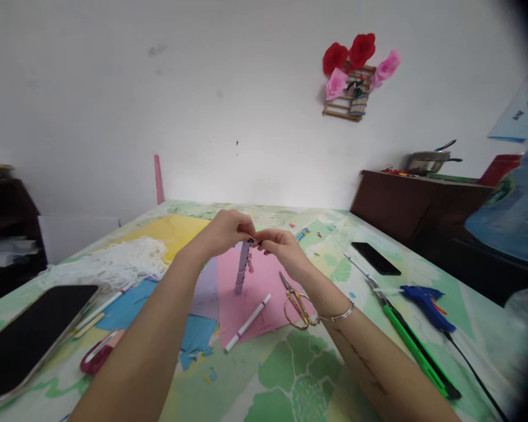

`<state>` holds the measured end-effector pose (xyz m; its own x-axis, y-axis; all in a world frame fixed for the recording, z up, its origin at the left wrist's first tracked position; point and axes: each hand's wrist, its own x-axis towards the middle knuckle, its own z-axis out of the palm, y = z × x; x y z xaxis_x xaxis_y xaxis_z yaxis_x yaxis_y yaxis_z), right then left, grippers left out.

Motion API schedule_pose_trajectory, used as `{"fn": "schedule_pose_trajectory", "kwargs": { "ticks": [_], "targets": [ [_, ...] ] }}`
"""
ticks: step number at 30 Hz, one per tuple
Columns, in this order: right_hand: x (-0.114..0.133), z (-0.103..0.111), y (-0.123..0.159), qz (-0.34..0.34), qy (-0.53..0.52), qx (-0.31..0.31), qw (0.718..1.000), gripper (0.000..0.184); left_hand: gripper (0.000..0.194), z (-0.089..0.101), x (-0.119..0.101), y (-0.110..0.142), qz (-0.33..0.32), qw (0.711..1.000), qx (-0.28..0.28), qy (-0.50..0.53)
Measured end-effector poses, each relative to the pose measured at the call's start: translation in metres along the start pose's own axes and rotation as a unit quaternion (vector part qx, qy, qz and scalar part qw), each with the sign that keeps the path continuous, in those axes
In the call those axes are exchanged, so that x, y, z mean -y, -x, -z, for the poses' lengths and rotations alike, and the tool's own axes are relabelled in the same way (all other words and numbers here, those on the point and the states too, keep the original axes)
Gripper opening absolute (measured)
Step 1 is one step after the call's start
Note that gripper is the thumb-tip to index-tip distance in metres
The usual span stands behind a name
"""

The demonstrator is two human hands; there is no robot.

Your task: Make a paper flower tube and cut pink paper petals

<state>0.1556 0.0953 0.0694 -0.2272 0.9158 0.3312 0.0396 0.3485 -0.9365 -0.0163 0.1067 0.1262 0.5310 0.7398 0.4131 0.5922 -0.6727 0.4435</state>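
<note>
My left hand [232,225] pinches the top end of a narrow purple paper strip [241,275], which hangs upright and has dark marks along one edge. Small pink paper pieces [250,262] show beside the strip. Close against it, my right hand [281,247] has its thumb and fingers pressed together; whatever may be between them is too small to make out. Below both hands lies a pink paper sheet [233,316], bearing a white marker pen [248,323] and gold-handled scissors [297,305] near my right wrist.
White shredded strands [114,264], yellow paper [180,228], blue paper [198,337] and a large phone [35,334] lie to the left. On the right are a black phone [375,258], a green utility knife [416,343] and a corded blue glue gun [426,305].
</note>
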Motion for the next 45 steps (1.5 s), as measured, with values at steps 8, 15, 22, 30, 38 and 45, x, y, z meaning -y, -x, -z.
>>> {"fn": "schedule_pose_trajectory", "kwargs": {
  "ticks": [8,15,22,30,38,45],
  "targets": [
    [-0.009,-0.013,-0.001,0.038,0.069,-0.067,0.995,0.02,0.013,0.002,0.001,0.001,-0.011,1.0,0.009,0.02],
    [-0.004,-0.012,0.0,0.053,0.065,-0.064,0.994,0.019,0.012,0.006,0.006,0.003,-0.022,0.996,0.035,0.074],
    [-0.002,-0.007,-0.001,0.038,-0.051,-0.024,0.998,0.021,0.018,0.008,0.005,0.003,-0.042,0.995,0.061,0.065],
    [-0.003,-0.007,0.0,0.021,-0.058,-0.01,0.998,0.015,0.019,0.008,0.009,0.005,-0.062,0.989,0.08,0.11],
    [0.006,0.024,0.006,0.024,0.249,-0.047,0.967,0.015,0.013,0.008,0.012,0.004,-0.029,0.989,0.069,0.125],
    [-0.009,0.044,0.061,-0.243,0.57,0.098,0.779,0.012,0.014,0.007,0.011,0.002,-0.025,0.992,0.063,0.106]
  ]
}}
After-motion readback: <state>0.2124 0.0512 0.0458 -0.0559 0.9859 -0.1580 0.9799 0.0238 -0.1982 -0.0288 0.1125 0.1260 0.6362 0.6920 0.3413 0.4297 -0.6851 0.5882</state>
